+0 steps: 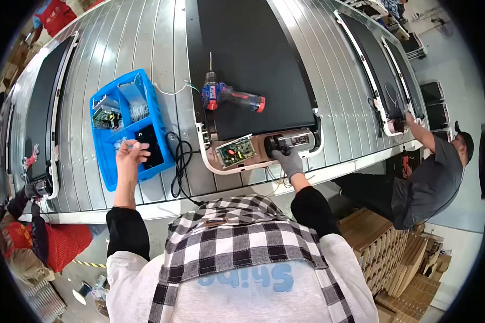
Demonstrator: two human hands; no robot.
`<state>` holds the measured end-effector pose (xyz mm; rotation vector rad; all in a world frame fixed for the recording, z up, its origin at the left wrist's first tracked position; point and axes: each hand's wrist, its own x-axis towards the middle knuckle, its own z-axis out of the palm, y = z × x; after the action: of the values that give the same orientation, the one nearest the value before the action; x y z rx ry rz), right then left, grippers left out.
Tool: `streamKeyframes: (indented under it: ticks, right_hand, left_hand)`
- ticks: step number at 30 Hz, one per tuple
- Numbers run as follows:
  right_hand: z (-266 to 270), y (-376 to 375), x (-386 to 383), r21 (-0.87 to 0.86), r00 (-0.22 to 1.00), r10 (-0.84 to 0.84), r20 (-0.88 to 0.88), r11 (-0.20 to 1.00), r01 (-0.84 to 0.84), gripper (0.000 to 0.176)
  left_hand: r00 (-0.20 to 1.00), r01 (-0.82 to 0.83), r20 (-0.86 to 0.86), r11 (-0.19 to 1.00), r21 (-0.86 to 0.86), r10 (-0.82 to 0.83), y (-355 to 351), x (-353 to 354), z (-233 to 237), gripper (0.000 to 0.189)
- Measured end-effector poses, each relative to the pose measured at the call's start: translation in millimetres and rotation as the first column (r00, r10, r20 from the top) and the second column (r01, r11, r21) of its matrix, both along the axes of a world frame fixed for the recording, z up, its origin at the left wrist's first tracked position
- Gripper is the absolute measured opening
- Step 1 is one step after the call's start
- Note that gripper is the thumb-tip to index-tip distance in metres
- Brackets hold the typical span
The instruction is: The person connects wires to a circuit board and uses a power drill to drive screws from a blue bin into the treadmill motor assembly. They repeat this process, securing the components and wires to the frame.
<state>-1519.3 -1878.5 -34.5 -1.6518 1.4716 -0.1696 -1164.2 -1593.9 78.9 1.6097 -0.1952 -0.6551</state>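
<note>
My left hand [130, 156], bare, is over the near compartments of a blue divided bin [107, 170]. Its fingers are curled together in a pinch; anything between them is too small to make out. My right hand [289, 163], in a grey glove, grips the dark end of a cylindrical motor [299, 142]. The motor lies in the white-framed end of a black-belted treadmill deck [248, 59]. Left of it, a green circuit board [236, 152] sits tilted in the same housing. A blue and red cordless drill [229, 98] rests on the belt, bit pointing away.
The bin also holds another circuit board [106, 118] and small clear bags [139, 112]. A black cable [181, 164] loops beside the bin. More decks lie left and right on the slatted metal table [339, 107]. A co-worker [434, 172] stands at right; others work at left.
</note>
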Motion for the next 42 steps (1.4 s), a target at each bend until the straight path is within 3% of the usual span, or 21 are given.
streamKeyframes:
  ticks: [1, 4, 5, 7, 8, 10, 11, 13, 14, 15, 16, 17, 19, 22, 23, 26, 30, 33, 42]
  right_hand:
    - [-23, 3, -3, -0.059, 0.995, 0.068, -0.08, 0.996, -0.073, 0.055]
    - [-55, 5, -21, -0.033, 0.992, 0.107, 0.065, 0.994, -0.105, 0.043]
    - [-41, 3, -16, 0.441, 0.924, -0.104, 0.367, 0.894, -0.074, 0.03]
    - [-20, 0, -33, 0.521, 0.913, -0.103, 0.394, 0.843, -0.129, 0.023]
    - [-4, -3, -38, 0.521, 0.94, -0.031, 0.339, 0.839, -0.16, 0.029]
    - [-8, -5, -42, 0.287, 0.963, 0.19, 0.191, 0.927, -0.24, 0.034]
    - [-21, -5, -48, 0.037, 0.931, 0.306, 0.2, 0.947, -0.319, 0.037]
    - [-42, -6, -49, -0.09, 0.898, 0.336, 0.284, 0.942, -0.324, 0.037]
    - [-44, -10, -53, -0.049, 0.872, 0.373, 0.317, 0.925, -0.377, 0.033]
    - [-33, -16, -56, 0.255, 0.9, 0.266, 0.344, 0.897, -0.362, 0.03]
    - [-17, -21, -59, 0.535, 0.929, 0.159, 0.333, 0.78, -0.325, 0.027]
    - [-11, -24, -66, 0.636, 0.895, 0.053, 0.444, 0.684, -0.356, 0.021]
    - [-27, -24, -73, 0.635, 0.891, 0.162, 0.425, 0.648, -0.421, 0.022]
    - [-8, -27, -93, 0.66, 0.88, 0.209, 0.426, 0.593, -0.46, 0.024]
    - [-9, -29, -96, 0.584, 0.848, 0.291, 0.443, 0.624, -0.519, 0.023]
    - [-24, -28, -91, 0.555, 0.852, 0.331, 0.406, 0.651, -0.518, 0.022]
    - [-7, -31, -90, 0.613, 0.876, 0.318, 0.363, 0.626, -0.482, 0.023]
    - [-17, -28, -88, 0.547, 0.858, 0.353, 0.374, 0.663, -0.511, 0.023]
    - [-14, -23, -88, 0.622, 0.896, 0.264, 0.358, 0.648, -0.439, 0.02]
  left_hand:
    - [0.996, 0.088, -0.016, 0.996, -0.019, -0.089, -14, -18, -5, 0.006]
    - [0.939, 0.249, -0.227, 0.966, -0.075, -0.259, -62, -90, -23, 0.007]
    - [0.912, 0.262, -0.307, 0.962, -0.076, -0.272, -77, -108, -45, 0.01]
    - [0.838, 0.319, -0.442, 0.945, -0.078, -0.319, -102, -154, -69, 0.015]
    - [0.836, 0.306, -0.465, 0.951, -0.046, -0.292, -117, -180, -73, 0.016]
    - [0.818, 0.359, -0.471, 0.933, -0.029, -0.33, -134, -221, -105, 0.016]
    - [0.833, 0.443, -0.413, 0.891, 0.095, -0.369, -147, -239, -102, 0.016]
    - [0.769, 0.432, -0.494, 0.9, -0.066, -0.405, -159, -261, -135, 0.017]
    - [0.763, 0.425, -0.516, 0.904, -0.053, -0.389, -163, -272, -140, 0.017]
    - [0.758, 0.418, -0.535, 0.907, -0.041, -0.374, -171, -280, -136, 0.017]
    - [0.763, 0.383, -0.56, 0.924, -0.009, -0.322, -175, -286, -138, 0.017]
    - [0.759, 0.345, -0.593, 0.938, 0.016, -0.269, -177, -291, -139, 0.017]
    - [0.75, 0.268, -0.641, 0.961, 0.068, -0.164, -178, -293, -157, 0.018]
    - [0.674, 0.226, -0.725, 0.974, 0.022, -0.14, -181, -309, -160, 0.019]
    - [0.653, 0.214, -0.743, 0.977, -0.005, -0.146, -182, -313, -157, 0.018]
    - [0.674, 0.252, -0.713, 0.967, -0.026, -0.194, -186, -314, -158, 0.018]
    - [0.69, 0.247, -0.697, 0.969, -0.025, -0.194, -188, -318, -148, 0.014]
    - [0.713, 0.258, -0.667, 0.966, -0.037, -0.216, -186, -316, -155, 0.013]
    - [0.74, 0.361, -0.62, 0.932, 0.04, -0.26, -193, -315, -151, 0.01]
